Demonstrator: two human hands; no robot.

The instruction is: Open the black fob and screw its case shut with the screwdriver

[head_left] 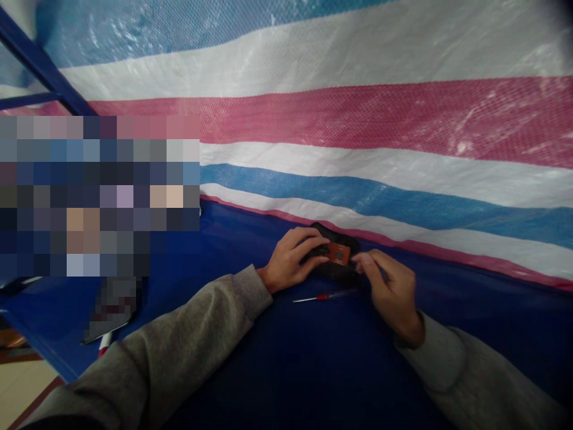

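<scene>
Blue sheeting covers the worktop (286,370), and a tarp (358,119) striped in white, pink and blue hangs behind it. At the seam where the two meet lies a small black casing (333,272) with an orange circuit board (338,254) showing on its top.

The left hand (290,260) is closed over the casing's left end, with its fingers curled across the top and reaching to the edge of the board. The right hand (389,286) comes in from the casing's right side, and its thumb and forefinger are pinched together on the right edge. Whether they also hold some small part cannot be told. Both wrists rest on the worktop in grey sleeves (179,352).

Just in front of the casing, between the two hands, a thin screwdriver (322,296) lies flat and untouched, its metal shaft pointing left and its clear handle towards the right hand.

Well to the left of the casing, a red-and-white pen (105,343) sits near the worktop's edge, below a blurred patch. Farther up on that side, dark blue frame bars (40,65) cross the tarp.
</scene>
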